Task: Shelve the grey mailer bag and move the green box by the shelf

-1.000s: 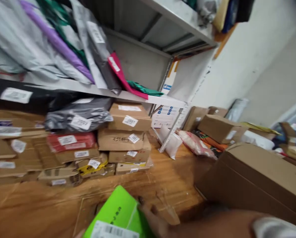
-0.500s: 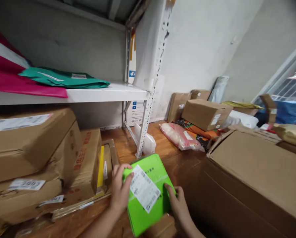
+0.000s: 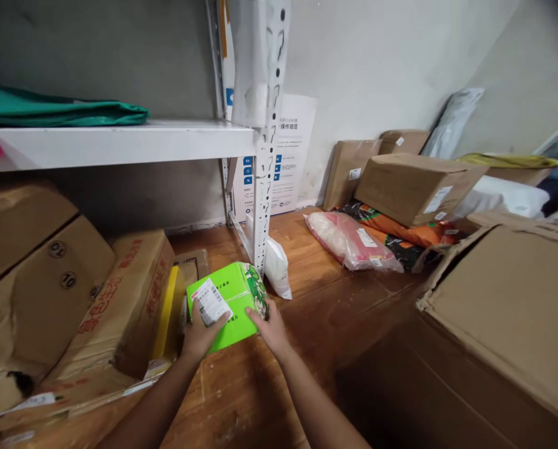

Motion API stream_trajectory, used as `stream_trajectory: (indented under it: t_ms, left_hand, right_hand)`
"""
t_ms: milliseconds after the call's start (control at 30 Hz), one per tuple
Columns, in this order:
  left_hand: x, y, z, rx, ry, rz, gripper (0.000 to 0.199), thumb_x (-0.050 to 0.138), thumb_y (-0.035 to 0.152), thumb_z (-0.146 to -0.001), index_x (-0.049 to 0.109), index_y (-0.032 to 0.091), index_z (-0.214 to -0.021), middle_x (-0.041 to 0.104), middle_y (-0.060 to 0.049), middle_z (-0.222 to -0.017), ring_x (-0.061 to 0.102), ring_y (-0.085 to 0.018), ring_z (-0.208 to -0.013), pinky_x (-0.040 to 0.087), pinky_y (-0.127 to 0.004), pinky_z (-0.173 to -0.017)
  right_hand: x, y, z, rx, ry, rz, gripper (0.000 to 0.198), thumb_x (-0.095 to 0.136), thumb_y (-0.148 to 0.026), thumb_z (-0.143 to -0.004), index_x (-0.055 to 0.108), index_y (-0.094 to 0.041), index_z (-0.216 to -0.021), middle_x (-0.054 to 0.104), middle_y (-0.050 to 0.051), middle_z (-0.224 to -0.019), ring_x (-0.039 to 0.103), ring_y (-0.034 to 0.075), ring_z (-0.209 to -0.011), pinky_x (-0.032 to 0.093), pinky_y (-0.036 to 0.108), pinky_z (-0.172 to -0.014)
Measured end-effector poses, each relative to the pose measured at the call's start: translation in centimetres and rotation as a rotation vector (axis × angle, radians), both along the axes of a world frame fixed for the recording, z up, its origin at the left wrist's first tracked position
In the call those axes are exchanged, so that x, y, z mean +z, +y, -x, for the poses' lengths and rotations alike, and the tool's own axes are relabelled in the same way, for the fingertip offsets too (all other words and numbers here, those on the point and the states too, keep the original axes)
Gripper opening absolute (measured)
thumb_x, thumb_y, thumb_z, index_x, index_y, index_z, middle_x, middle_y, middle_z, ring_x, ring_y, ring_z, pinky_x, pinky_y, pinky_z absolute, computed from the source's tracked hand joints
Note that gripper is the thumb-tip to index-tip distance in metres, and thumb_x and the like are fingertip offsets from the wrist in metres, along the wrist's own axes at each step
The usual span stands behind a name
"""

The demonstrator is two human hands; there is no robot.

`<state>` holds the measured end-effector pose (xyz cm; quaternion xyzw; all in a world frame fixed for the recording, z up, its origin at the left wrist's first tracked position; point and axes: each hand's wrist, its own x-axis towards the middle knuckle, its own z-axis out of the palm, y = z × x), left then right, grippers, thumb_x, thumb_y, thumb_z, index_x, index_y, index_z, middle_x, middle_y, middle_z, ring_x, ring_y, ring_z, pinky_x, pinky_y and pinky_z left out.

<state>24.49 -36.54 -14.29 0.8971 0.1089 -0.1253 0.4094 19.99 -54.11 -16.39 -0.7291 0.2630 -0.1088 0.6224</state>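
A bright green box with a white barcode label is held low over the wooden floor, beside the stacked cardboard boxes under the shelf. My left hand grips its left side, with the thumb on the label. My right hand grips its right lower edge. The box is tilted and sits just in front of the white perforated shelf post.
A white shelf board carries a green mailer bag. A small white bag lies by the post. Cardboard boxes and plastic-wrapped parcels line the right wall. A large cardboard box stands close on the right.
Both hands have carried the green box forward and down toward the stacked boxes by the shelf post. The view has moved closer to the shelf and lower.
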Motion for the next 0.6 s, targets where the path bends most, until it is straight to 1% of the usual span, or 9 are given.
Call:
stream_trajectory:
  t_ms: [67,133,167,233,300,367,433,500,600]
  left_hand:
    - [-0.1,0.1,0.7,0.011,0.030,0.000,0.107,0.062,0.064,-0.073,0.004,0.025,-0.154,0.037,-0.016,-0.151,0.028,-0.042,-0.142,0.035,-0.053,-0.110]
    - [0.0,0.2,1.4,0.016,0.043,0.046,0.107,0.058,0.071,-0.071,0.010,0.024,-0.154,0.038,-0.016,-0.151,0.029,-0.040,-0.142,0.030,-0.051,-0.113]
    - [0.1,0.2,1.8,0.013,0.049,0.077,0.108,0.056,0.073,-0.070,0.013,0.022,-0.154,0.039,-0.017,-0.149,0.030,-0.038,-0.142,0.029,-0.048,-0.115]
    - [0.0,0.0,2.3,0.000,0.057,0.068,0.112,0.055,0.076,-0.066,0.017,0.018,-0.154,0.041,-0.019,-0.145,0.030,-0.037,-0.142,0.028,-0.047,-0.115]
    - [-0.3,-0.5,2.4,-0.008,0.049,-0.052,0.117,0.057,0.076,-0.062,0.015,0.018,-0.154,0.040,-0.023,-0.141,0.032,-0.044,-0.139,0.030,-0.052,-0.112]
    - [-0.6,-1.1,2.2,-0.006,0.064,-0.150,0.117,0.056,0.076,-0.064,0.008,0.019,-0.154,0.036,-0.026,-0.140,0.036,-0.051,-0.134,0.034,-0.057,-0.107]
    - [-0.7,-1.5,1.9,-0.016,0.076,-0.130,0.111,0.049,0.074,-0.070,0.002,0.020,-0.155,0.032,-0.026,-0.143,0.034,-0.051,-0.135,0.035,-0.059,-0.106]
    - [-0.6,-1.6,1.6,0.002,0.074,-0.066,0.104,0.041,0.073,-0.076,-0.002,0.020,-0.155,0.032,-0.024,-0.145,0.027,-0.049,-0.140,0.033,-0.059,-0.108]
    - [-1.2,-0.8,1.6,0.103,0.098,-0.004,0.102,0.034,0.078,-0.076,0.006,0.020,-0.155,0.031,-0.023,-0.148,0.025,-0.047,-0.141,0.028,-0.056,-0.113]
  right_hand:
    - [0.4,-0.1,0.2,0.017,0.003,0.007,0.075,0.078,-0.057,-0.052,0.060,-0.019,-0.114,0.066,0.011,-0.113,0.062,0.028,-0.103,0.049,0.043,-0.094]
    - [1.1,-0.3,0.1,0.035,0.031,0.012,0.071,0.078,-0.055,-0.052,0.060,-0.020,-0.111,0.067,0.011,-0.110,0.062,0.029,-0.102,0.049,0.044,-0.094]
    - [1.5,-0.6,0.0,0.055,0.060,0.001,0.067,0.077,-0.055,-0.055,0.059,-0.020,-0.109,0.068,0.010,-0.107,0.063,0.028,-0.098,0.051,0.044,-0.090]
    - [2.2,-1.5,-0.4,0.118,0.135,-0.068,0.064,0.076,-0.054,-0.057,0.055,-0.021,-0.108,0.069,0.009,-0.102,0.066,0.027,-0.086,0.055,0.042,-0.073]
    - [2.4,-3.0,-0.7,0.174,0.195,-0.182,0.069,0.078,-0.055,-0.054,0.052,-0.022,-0.108,0.070,0.008,-0.096,0.066,0.025,-0.069,0.053,0.037,-0.055]
    - [2.1,-4.6,-1.1,0.169,0.226,-0.272,0.070,0.076,-0.063,-0.053,0.055,-0.020,-0.104,0.070,0.006,-0.088,0.063,0.022,-0.059,0.050,0.035,-0.050]
    - [1.3,-5.9,-1.6,0.126,0.222,-0.306,0.067,0.071,-0.070,-0.056,0.060,-0.017,-0.095,0.070,0.006,-0.083,0.064,0.021,-0.063,0.052,0.035,-0.057]
    - [0.3,-6.1,-2.1,0.084,0.199,-0.308,0.063,0.066,-0.072,-0.059,0.062,-0.016,-0.088,0.070,0.006,-0.086,0.066,0.023,-0.079,0.054,0.035,-0.070]
    - [-0.5,-4.6,-2.1,-0.002,0.228,-0.291,0.063,0.067,-0.073,-0.056,0.058,-0.016,-0.082,0.068,0.013,-0.094,0.064,0.029,-0.095,0.051,0.042,-0.086]
